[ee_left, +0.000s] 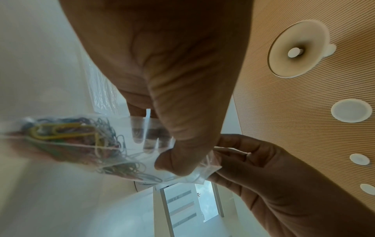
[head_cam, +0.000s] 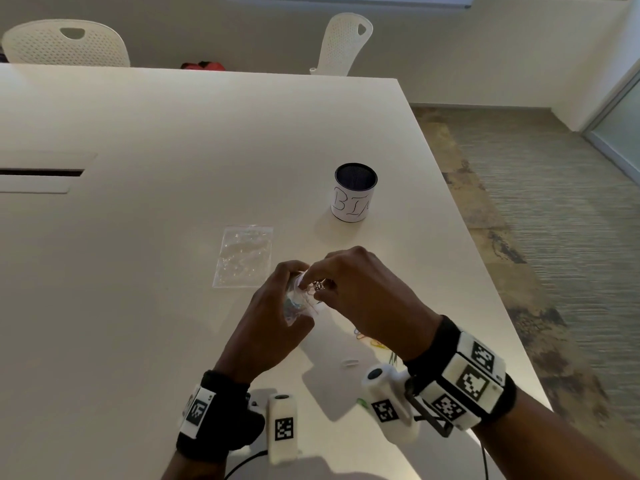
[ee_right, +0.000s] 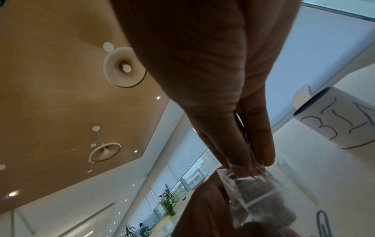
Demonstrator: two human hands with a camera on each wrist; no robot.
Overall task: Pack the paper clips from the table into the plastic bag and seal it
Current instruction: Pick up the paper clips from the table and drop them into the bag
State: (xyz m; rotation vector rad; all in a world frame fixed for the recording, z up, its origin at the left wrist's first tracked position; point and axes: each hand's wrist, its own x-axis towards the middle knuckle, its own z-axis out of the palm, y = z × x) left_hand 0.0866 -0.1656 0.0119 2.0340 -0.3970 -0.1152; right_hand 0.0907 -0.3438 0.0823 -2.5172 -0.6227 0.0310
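My left hand (head_cam: 294,284) grips a small clear plastic bag (head_cam: 302,303) just above the table, its mouth turned toward my right hand. The left wrist view shows coloured paper clips (ee_left: 81,141) bunched inside the bag (ee_left: 129,154), with my thumb pinching its mouth. My right hand (head_cam: 320,289) pinches a few thin paper clips (head_cam: 318,286) at the bag's mouth. In the right wrist view my fingertips (ee_right: 267,158) squeeze the dark wire over the bag (ee_right: 253,192). Loose coloured clips (head_cam: 367,337) lie on the table under my right wrist.
A second, flat clear bag (head_cam: 244,254) lies just beyond my hands. A cup labelled "BIN" (head_cam: 355,192) stands farther back right. A white clip (head_cam: 349,362) lies near the front. The table's right edge (head_cam: 485,258) runs close by, and two white chairs stand behind.
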